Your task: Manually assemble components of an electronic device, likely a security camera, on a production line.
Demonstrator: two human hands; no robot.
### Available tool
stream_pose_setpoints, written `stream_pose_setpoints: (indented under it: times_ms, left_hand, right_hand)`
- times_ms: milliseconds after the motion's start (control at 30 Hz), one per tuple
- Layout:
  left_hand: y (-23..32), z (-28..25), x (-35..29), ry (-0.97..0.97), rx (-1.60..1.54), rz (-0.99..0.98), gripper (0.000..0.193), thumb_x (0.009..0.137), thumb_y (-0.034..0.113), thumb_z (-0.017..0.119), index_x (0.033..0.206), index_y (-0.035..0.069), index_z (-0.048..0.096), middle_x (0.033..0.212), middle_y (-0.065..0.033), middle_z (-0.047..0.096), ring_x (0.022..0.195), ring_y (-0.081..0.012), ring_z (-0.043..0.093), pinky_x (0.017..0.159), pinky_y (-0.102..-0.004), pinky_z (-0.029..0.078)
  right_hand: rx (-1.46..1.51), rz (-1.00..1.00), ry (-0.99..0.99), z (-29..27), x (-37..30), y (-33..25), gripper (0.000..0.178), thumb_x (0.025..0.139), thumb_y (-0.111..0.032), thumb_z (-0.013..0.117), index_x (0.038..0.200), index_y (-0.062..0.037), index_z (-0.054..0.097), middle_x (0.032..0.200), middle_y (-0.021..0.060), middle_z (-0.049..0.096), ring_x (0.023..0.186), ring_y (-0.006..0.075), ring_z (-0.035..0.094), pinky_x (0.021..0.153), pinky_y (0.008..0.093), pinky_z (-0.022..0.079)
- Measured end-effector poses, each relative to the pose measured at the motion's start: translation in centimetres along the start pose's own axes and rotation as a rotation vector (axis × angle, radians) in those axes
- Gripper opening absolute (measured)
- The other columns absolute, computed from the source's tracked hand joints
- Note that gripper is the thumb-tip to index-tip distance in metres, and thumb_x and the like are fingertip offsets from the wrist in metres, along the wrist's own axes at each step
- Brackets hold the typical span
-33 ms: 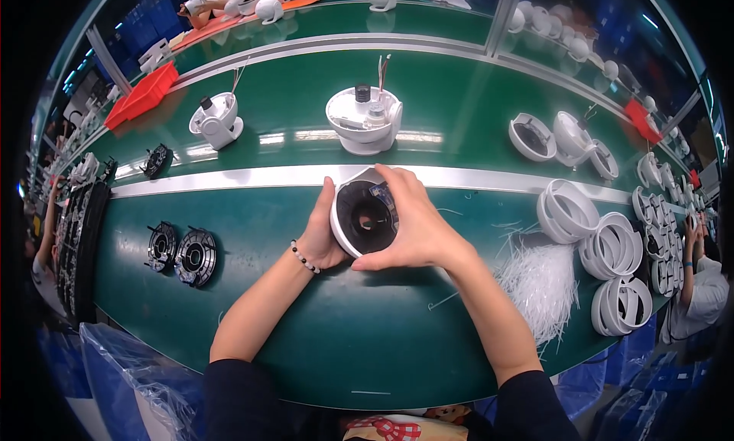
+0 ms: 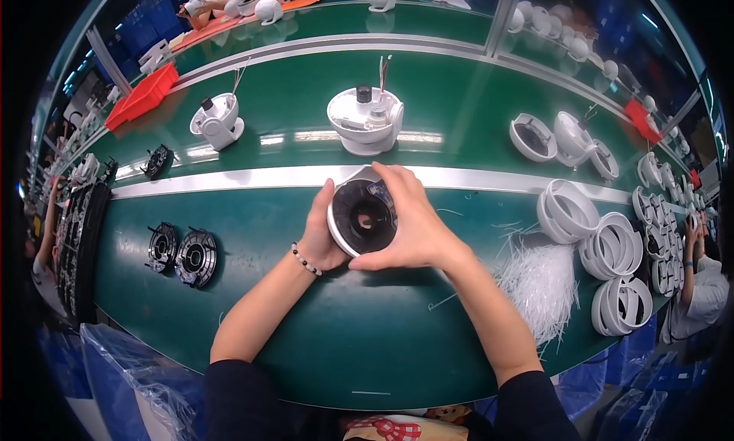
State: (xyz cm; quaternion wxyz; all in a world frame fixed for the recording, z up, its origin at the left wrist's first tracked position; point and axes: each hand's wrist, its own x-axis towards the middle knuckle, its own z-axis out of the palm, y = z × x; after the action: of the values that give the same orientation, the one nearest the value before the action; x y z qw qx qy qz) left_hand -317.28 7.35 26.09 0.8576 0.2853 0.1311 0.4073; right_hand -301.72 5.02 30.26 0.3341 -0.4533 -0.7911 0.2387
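Between my two hands is a round white camera housing [image 2: 339, 238] with a black, funnel-shaped inside [image 2: 362, 215], its opening facing up toward me. My left hand [image 2: 324, 231] cups its left side and underside, a beaded bracelet on that wrist. My right hand [image 2: 413, 223] wraps its right side, with the thumb along the near rim and the fingers over the far edge. A strip of circuit board shows at the upper right of the inside. Just beyond, on the raised green surface, stands a white half-sphere camera base [image 2: 359, 139] with a black lens barrel and upright wires.
Two black ring-shaped boards [image 2: 196, 257] lie at left. On the right are a heap of clear plastic strips [image 2: 539, 284] and stacked white rings [image 2: 612, 246]. Farther back sit another camera base [image 2: 216, 123], white shells [image 2: 533, 137] and a red bin [image 2: 145, 97]. Other people work around.
The housing has shifted very slightly to the left and tilted a little within my hands. Both hands keep their grip.
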Motion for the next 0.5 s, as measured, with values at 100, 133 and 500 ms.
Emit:
stream_pose_setpoints:
  times_ms: [100, 133, 500]
  left_hand:
    - [0.6, 0.6, -0.7, 0.014, -0.057, 0.139, 0.056, 0.078, 0.043, 0.042, 0.116, 0.002, 0.042, 0.108, -0.0135, 0.052, 0.097, -0.0231, 0.053, 0.083, -0.0361, 0.046]
    - [0.7, 0.7, -0.9, 0.03, -0.062, 0.161, 0.056, 0.078, 0.042, 0.043, 0.115, 0.001, 0.042, 0.108, -0.0137, 0.052, 0.097, -0.0233, 0.054, 0.083, -0.0363, 0.045]
    - [3.7, -1.2, -2.3, 0.083, -0.047, 0.076, 0.059, 0.078, 0.045, 0.039, 0.114, -0.001, 0.044, 0.11, -0.0159, 0.052, 0.099, -0.0256, 0.052, 0.087, -0.0381, 0.042]
  right_hand:
    - [-0.096, -0.076, 0.171, 1.9, 0.3, -0.7, 0.113, 0.037, -0.039, 0.078, 0.127, 0.0031, 0.022, 0.122, 0.0228, 0.026, 0.113, 0.0386, 0.029, 0.093, 0.0443, 0.03]
    - [-0.117, -0.076, 0.197, 2.4, 0.4, -0.9, 0.115, 0.036, -0.039, 0.077, 0.127, 0.0037, 0.02, 0.123, 0.0229, 0.027, 0.113, 0.0382, 0.03, 0.094, 0.0448, 0.028]
    - [-0.136, -0.188, 0.346, 5.4, 1.1, -2.1, 0.119, 0.045, -0.046, 0.078, 0.13, 0.0057, 0.011, 0.129, 0.025, 0.023, 0.119, 0.0398, 0.025, 0.098, 0.0447, 0.021]
